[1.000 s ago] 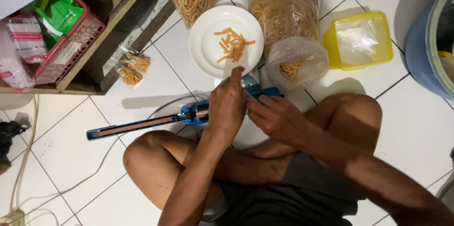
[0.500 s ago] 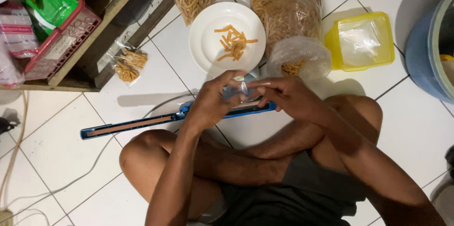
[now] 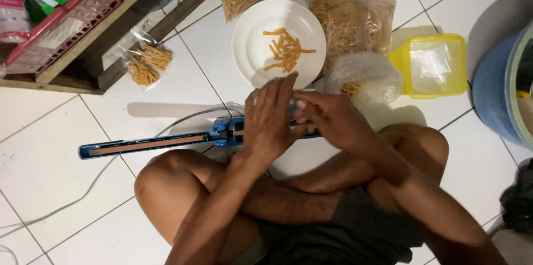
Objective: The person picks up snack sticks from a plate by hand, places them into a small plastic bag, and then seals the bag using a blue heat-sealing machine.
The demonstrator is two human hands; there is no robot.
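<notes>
Both hands meet over the near end of the blue bag sealer point(image 3: 150, 144) on the tiled floor, the left hand point(image 3: 270, 120) flat with fingers spread, the right hand point(image 3: 327, 118) curled against it, what they hold hidden, just below the white plate's point(image 3: 250, 48) rim, open tiles lying leftward.
</notes>
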